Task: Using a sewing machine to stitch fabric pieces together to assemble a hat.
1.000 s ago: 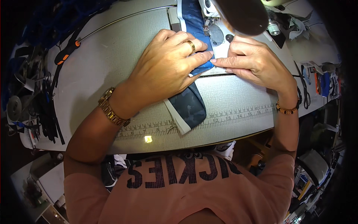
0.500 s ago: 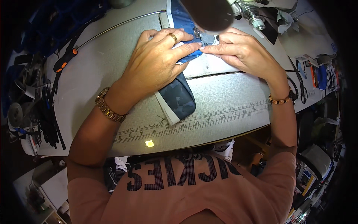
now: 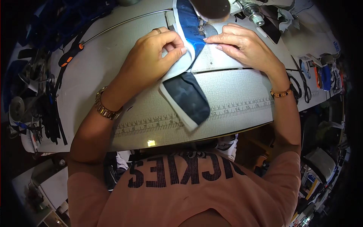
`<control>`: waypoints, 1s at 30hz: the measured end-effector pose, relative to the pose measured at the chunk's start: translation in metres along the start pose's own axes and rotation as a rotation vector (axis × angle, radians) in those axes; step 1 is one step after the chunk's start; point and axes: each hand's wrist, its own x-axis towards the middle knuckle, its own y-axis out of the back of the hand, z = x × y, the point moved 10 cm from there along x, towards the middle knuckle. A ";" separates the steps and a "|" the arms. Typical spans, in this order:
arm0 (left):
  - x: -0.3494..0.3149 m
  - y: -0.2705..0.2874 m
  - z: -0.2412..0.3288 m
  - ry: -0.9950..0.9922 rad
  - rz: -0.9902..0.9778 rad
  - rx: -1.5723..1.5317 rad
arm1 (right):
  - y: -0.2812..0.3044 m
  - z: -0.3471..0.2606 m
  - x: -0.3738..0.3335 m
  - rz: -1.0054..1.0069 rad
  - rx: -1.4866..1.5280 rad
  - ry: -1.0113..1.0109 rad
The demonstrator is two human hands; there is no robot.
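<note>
A long strip of dark blue camouflage fabric (image 3: 186, 23) with a white edge runs under the presser foot (image 3: 202, 28) of a sewing machine (image 3: 213, 8). Thumb and fingers of my left hand (image 3: 153, 55) pinch the white edge left of the foot, lifting it so the strip bends and twists there. The strip's dark tail hangs toward me across the table. On the other side, my right hand (image 3: 244, 47) has its index finger stretched out, its tip at the fabric's edge just in front of the foot. That hand's thumb is held apart and grips nothing.
Printed ruler scales (image 3: 227, 108) run along the table's near edge. An orange-and-black screwdriver (image 3: 70, 56) with a long shaft lies at left. Black scissors (image 3: 307, 90) lie at the right edge, near a metal thread-winding part (image 3: 254, 16) and a dark flat object (image 3: 270, 33).
My left hand has drawn back left from the foot, turning up the white edge. The fabric tail has swung right. My right hand stays near the foot, its thumb now further from the index finger.
</note>
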 end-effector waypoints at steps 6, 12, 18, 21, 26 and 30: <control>-0.003 0.001 0.030 -0.106 0.069 0.165 | 0.007 0.009 -0.001 0.057 0.050 -0.091; 0.004 -0.011 -0.016 0.167 -0.070 -0.071 | 0.011 -0.002 0.002 0.107 0.050 -0.018; 0.003 -0.028 -0.029 0.369 0.024 -0.828 | 0.015 -0.009 0.006 0.177 0.087 -0.011; 0.005 -0.029 -0.032 0.362 -0.025 -0.785 | 0.018 -0.010 0.006 0.232 0.078 -0.004; 0.006 -0.025 -0.033 0.334 -0.022 -0.724 | 0.014 -0.017 0.011 0.264 0.071 -0.041; 0.007 -0.021 -0.032 0.320 0.025 -0.681 | 0.008 -0.017 0.012 0.296 0.024 -0.063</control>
